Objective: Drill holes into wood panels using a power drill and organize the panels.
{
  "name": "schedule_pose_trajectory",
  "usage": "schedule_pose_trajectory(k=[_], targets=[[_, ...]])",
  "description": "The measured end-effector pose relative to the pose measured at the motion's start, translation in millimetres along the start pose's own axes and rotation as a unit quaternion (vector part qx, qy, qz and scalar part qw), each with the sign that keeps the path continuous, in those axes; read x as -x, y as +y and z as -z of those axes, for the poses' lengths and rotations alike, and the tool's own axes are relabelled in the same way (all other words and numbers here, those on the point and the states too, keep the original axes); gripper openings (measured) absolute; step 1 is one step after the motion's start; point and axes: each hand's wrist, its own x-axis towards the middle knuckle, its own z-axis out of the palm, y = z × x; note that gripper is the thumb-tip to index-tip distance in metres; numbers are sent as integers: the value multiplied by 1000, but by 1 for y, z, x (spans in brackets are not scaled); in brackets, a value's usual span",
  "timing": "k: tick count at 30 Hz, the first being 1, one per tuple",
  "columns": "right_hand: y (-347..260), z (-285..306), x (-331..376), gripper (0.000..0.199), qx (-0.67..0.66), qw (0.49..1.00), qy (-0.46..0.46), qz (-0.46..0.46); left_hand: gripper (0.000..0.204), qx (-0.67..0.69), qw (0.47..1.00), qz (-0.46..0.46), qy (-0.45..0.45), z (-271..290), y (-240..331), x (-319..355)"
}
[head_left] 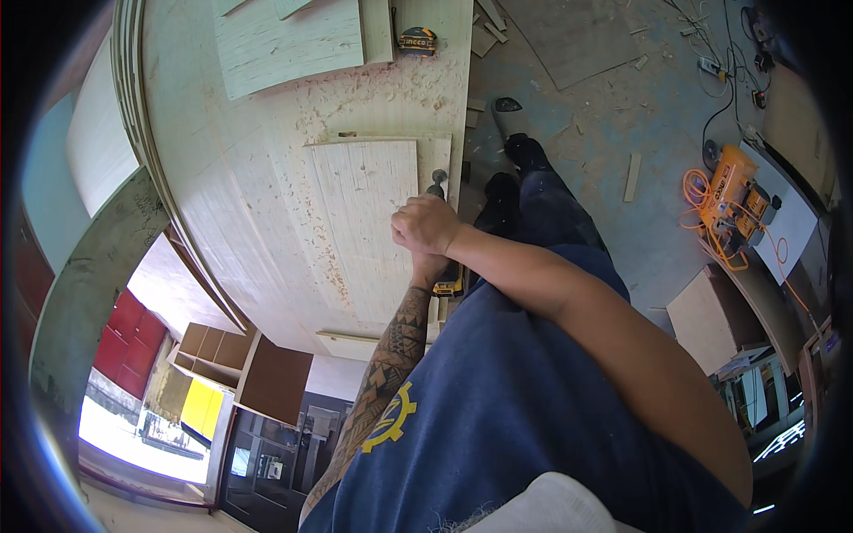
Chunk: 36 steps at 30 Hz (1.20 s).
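A cordless drill (450,285) with a yellow and black battery is held low over the bench, mostly covered by my hands. My right hand (425,224) is closed over its front part, fingers curled. Behind it, my left hand (430,267) grips the drill's body; its fingers are largely hidden. From the chuck, a round wide-headed bit (440,177) reaches to the right-hand strip of a pale wooden panel (434,153). I cannot tell whether the bit is cutting. Another light board (366,182) lies on that panel, just left of my hands.
More pale boards (293,44) and a black and orange tape measure (418,41) lie farther up the large worktop (258,169). Wood shavings (330,258) are scattered over it. On the floor to the right stand an orange compressor (730,182) with a coiled hose, and offcuts.
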Motion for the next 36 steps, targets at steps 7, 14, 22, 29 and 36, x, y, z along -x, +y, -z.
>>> schedule_pose_trajectory(k=[7,14,22,29,36], targets=[[5,9,-15,19,1,996,-31,-89,43,27,997,56,-42,22,35,-20],[-3,8,-10,20,-34,998,-14,-46,48,6,1000,3,3,12,13,-7],[8,18,-19,20,7,994,-31,-106,46,-24,990,108,-91,26,41,-23],[4,11,4,20,-26,1000,5,-16,43,32,999,-14,35,-6,12,-6],[5,3,-17,19,14,997,-38,-59,55,57,994,71,-56,17,28,-16]])
